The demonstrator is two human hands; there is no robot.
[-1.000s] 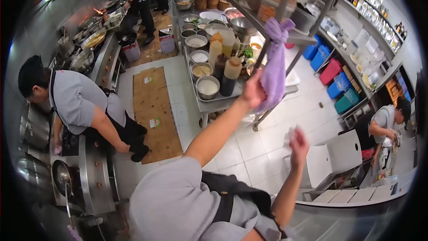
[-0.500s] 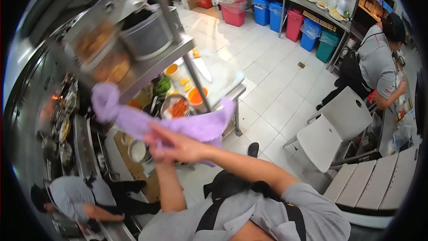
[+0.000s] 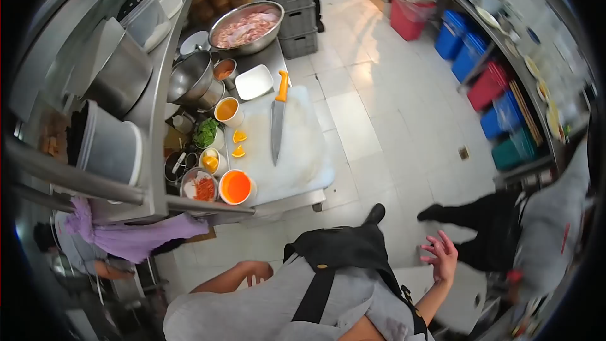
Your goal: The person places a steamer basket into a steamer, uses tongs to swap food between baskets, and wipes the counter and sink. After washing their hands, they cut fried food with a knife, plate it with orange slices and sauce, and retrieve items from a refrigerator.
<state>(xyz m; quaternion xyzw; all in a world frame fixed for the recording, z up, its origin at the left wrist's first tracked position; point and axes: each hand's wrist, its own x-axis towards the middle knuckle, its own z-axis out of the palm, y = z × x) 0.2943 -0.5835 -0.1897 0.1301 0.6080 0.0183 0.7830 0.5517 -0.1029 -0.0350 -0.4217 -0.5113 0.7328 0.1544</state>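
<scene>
The left hand (image 3: 257,271) hangs low, fingers loosely parted, with nothing visible in it. The right hand (image 3: 440,257), fingers spread wide, is empty. The purple towel (image 3: 148,237) hangs along the metal shelf (image 3: 156,113); an orange-handled knife (image 3: 278,123) lies on the cutting board (image 3: 303,139).

Left hand (image 3: 256,271) held low beside the apron (image 3: 338,249), fingers loosely parted; right hand (image 3: 442,257) raised above a white chair (image 3: 464,300), fingers spread; purple cloth (image 3: 142,239) hanging knotted from the metal shelf frame (image 3: 107,179), forward of the left hand. On the counter (image 3: 260,59): chef's knife (image 3: 278,127), orange-handled, lying on a white cutting board (image 3: 304,145); two orange wedges (image 3: 238,143) beside it; cup of orange liquid (image 3: 235,187) at the board's near corner; steel bowl (image 3: 266,40) of raw meat at the far end.
</scene>
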